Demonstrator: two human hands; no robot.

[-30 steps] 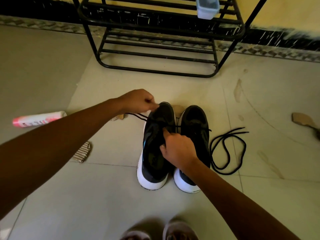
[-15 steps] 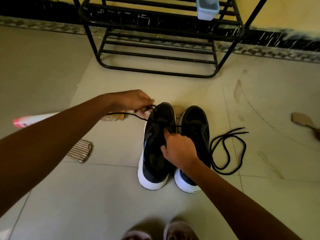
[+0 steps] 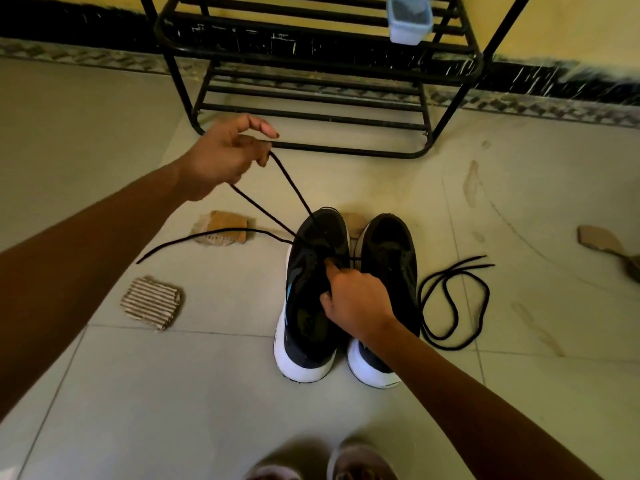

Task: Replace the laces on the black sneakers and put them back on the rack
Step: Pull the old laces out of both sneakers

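On the tiled floor before the rack (image 3: 311, 67) stand two black sneakers (image 3: 313, 292), side by side, toes toward the rack. The left hand (image 3: 221, 157), raised up and left of the left sneaker, pinches a lace (image 3: 291, 185) between its fingertips. From that pinch two strands slant down and right to the sneaker's eyelets, and a third, the free tail, trails left across the floor. The right hand (image 3: 356, 303) is closed on the left sneaker's tongue area, forefinger pressed at the eyelets (exactly what it grips is hidden). It is the nearer hand to the shoe, so it probably steadies while the left pulls along the lace's line, away and upward. A second lace (image 3: 453, 303) lies looped just right of the right sneaker. Count: two sneakers, two laces, one rack.
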